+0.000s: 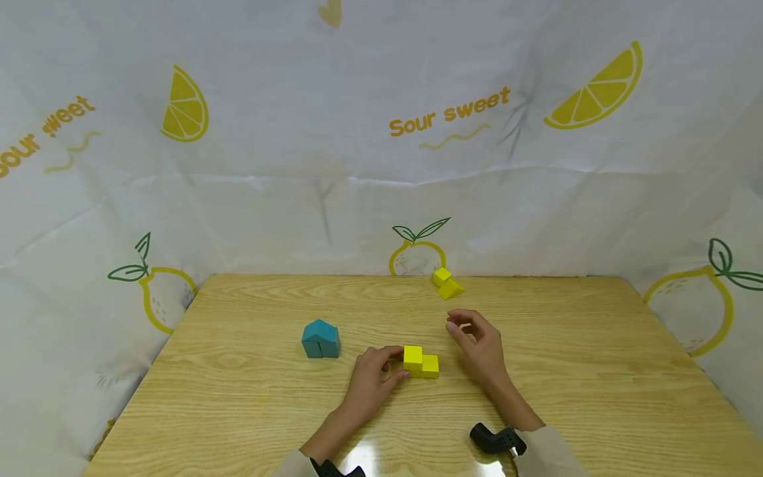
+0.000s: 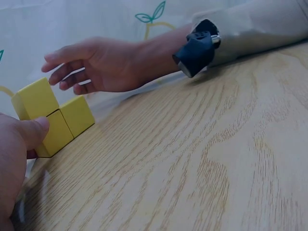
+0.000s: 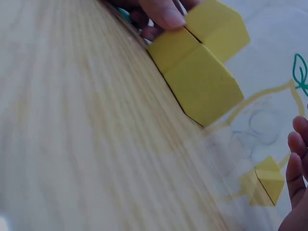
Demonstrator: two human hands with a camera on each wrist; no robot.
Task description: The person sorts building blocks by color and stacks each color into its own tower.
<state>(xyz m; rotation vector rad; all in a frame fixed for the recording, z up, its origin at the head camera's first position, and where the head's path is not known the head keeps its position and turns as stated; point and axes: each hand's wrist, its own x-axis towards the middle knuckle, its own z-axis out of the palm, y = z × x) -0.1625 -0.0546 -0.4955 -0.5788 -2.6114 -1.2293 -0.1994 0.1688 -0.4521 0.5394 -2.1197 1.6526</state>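
My left hand (image 1: 365,384) pinches the lower yellow cube (image 2: 58,134) of a small stack between thumb and fingers. A second yellow cube (image 1: 412,356) sits on top of it. Another yellow block (image 1: 430,367) stands against the right side of the lower cube. To the right of these blocks hovers my right hand (image 1: 483,348), its fingers loosely bent and nothing between them. Toward the back edge of the table lie a yellow cube (image 1: 442,275) and a yellow triangular block (image 1: 452,289), side by side.
Blue blocks (image 1: 320,340) stand left of my left hand, a peaked roof piece over two lower pieces. The wooden table (image 1: 226,397) ends at a white lemon-print cloth (image 1: 268,218). Black wrist devices (image 1: 497,439) sit on both wrists.
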